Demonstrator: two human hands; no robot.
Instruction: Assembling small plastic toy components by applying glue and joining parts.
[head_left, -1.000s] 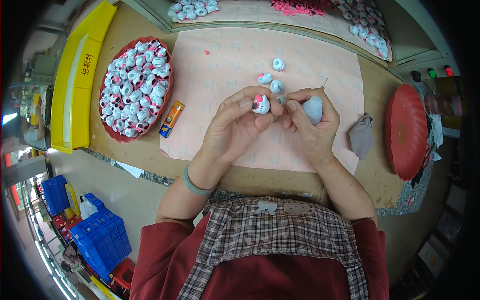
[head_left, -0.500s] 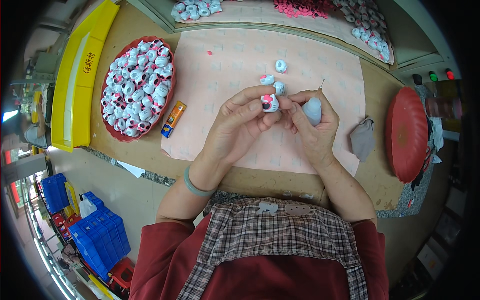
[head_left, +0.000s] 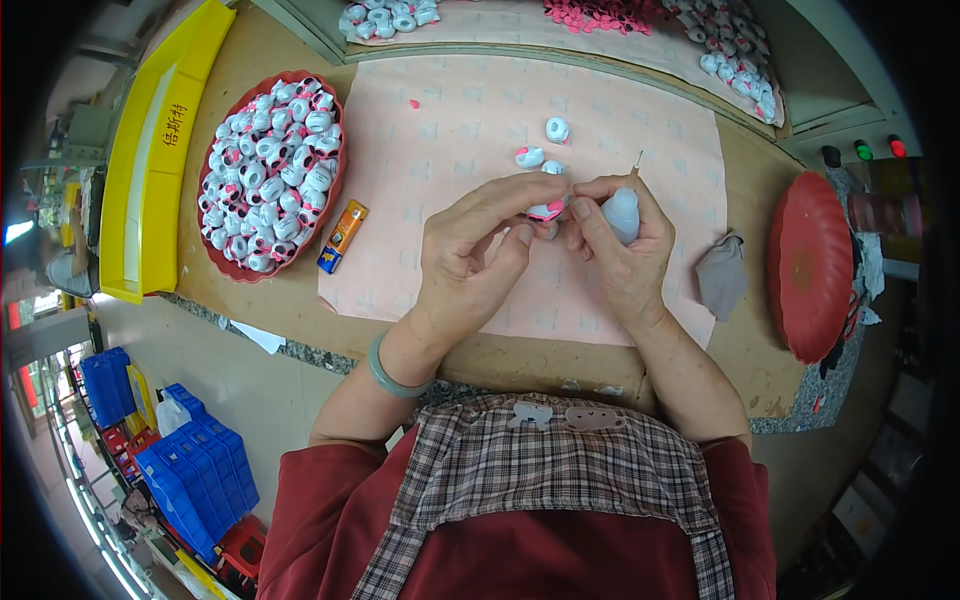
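White-and-pink cat-head piece, small, glossy (head_left: 546, 211): up at the left hand's (head_left: 490, 245) fingertips, partly covered by them. Left thumb stands off the index finger; can't tell whether the fingers clamp the piece. Right hand (head_left: 622, 245) is closed around a translucent pale-blue squeeze bottle (head_left: 621, 214), thumb and fingertips right by the piece. Thin needle-like metal tip (head_left: 639, 162) sticks up past the right index finger; can't tell if it belongs to the bottle. Hands close together, contact between them unclear.

Pale pink patterned sheet (head_left: 430, 140) under both hands. Just beyond the left fingertips: three loose white-and-pink pieces (head_left: 529, 157). Left of the left hand: orange-and-blue small pack (head_left: 343, 237), then a red scalloped dish (head_left: 341, 150) heaped with pieces. Right of the right hand: grey crumpled cloth (head_left: 721, 277), farther out a red scalloped oval tray (head_left: 812, 265).
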